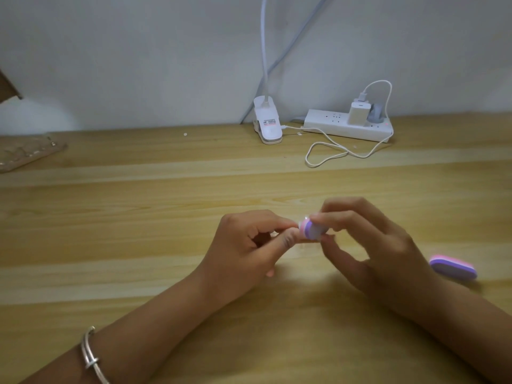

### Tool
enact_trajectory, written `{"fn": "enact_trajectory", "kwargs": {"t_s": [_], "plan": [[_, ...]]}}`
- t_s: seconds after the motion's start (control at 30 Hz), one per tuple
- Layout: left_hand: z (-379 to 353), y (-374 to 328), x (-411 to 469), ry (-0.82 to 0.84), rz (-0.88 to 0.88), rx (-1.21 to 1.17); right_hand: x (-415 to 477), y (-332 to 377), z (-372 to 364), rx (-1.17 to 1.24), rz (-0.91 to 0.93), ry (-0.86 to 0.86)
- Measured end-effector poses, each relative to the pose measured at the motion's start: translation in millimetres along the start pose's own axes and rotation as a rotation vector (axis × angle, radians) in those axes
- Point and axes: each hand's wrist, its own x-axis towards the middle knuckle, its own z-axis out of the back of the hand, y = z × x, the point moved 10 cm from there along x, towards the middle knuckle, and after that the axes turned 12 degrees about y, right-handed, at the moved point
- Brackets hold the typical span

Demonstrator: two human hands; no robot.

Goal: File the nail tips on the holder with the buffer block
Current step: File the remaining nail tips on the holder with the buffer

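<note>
Your right hand (382, 245) grips the buffer block (311, 230) between the thumb and curled fingers, above the middle of the table (138, 217). Your left hand (243, 250), at 9 o'clock from the block, pinches a small pale thing (274, 233) close against the block's end; what it is, I cannot tell. A second block (453, 266) lies flat at 3 o'clock, near your right wrist. Far back at 12 o'clock stand a lamp clamp (267, 123) and a power strip (349, 126).

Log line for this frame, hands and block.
left hand: pinches small pale item, mostly hidden | right hand: holds buffer block at left fingertips | second buffer block: lying on table, beside right wrist
</note>
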Motion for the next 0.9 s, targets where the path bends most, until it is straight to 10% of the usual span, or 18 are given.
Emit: {"fn": "enact_trajectory", "kwargs": {"t_s": [0.9], "plan": [[-2,3,0,0.008,-0.011,-0.003,0,-1,-1,0.008,0.023,0.018]]}}
